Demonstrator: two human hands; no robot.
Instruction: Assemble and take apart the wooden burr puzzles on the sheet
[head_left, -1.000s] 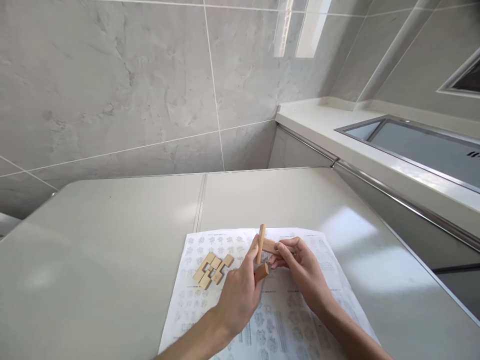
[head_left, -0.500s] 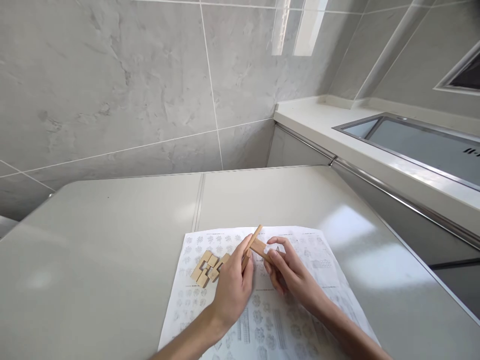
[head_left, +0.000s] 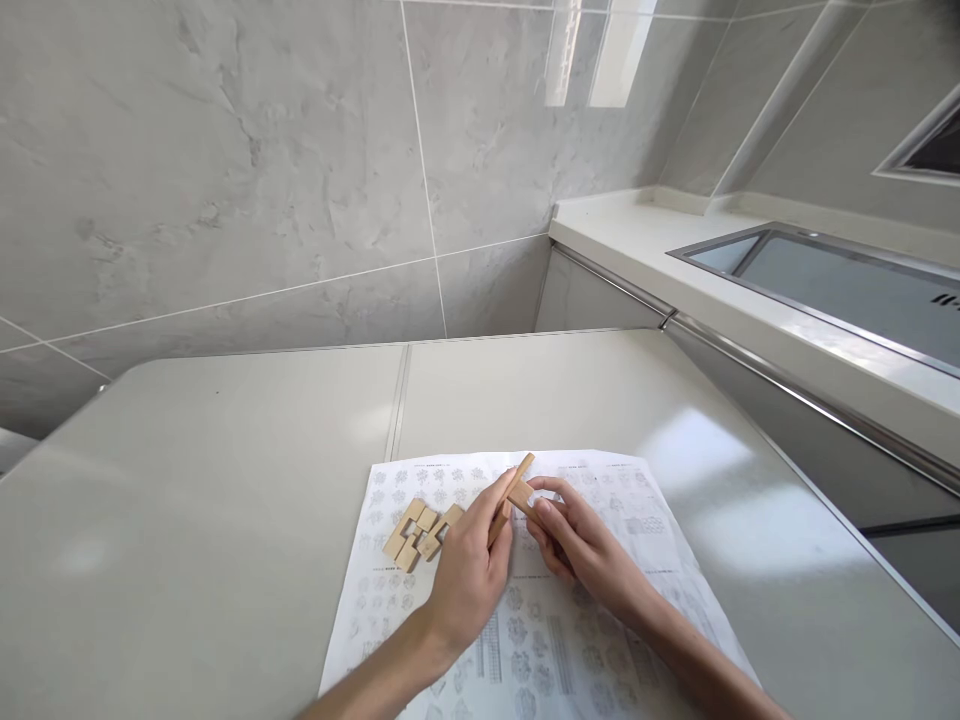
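Observation:
My left hand (head_left: 469,575) pinches a thin wooden stick (head_left: 514,482) that slants up to the right. My right hand (head_left: 581,545) grips a second wooden piece (head_left: 521,497) that crosses the stick low down. Both hands meet above a printed instruction sheet (head_left: 540,640) lying on the pale counter (head_left: 225,480). Just left of my left hand, several notched wooden puzzle pieces (head_left: 420,532) lie in a cluster on the sheet.
A grey tiled wall (head_left: 262,170) rises behind the counter. To the right, a lower white worktop (head_left: 660,250) holds a steel sink (head_left: 847,290). A seam (head_left: 399,400) runs down the counter top.
The stick in my left hand has tipped from nearly upright to slanting right. Both hands have drawn closer together and lower over the sheet, bringing the two pieces tight against each other.

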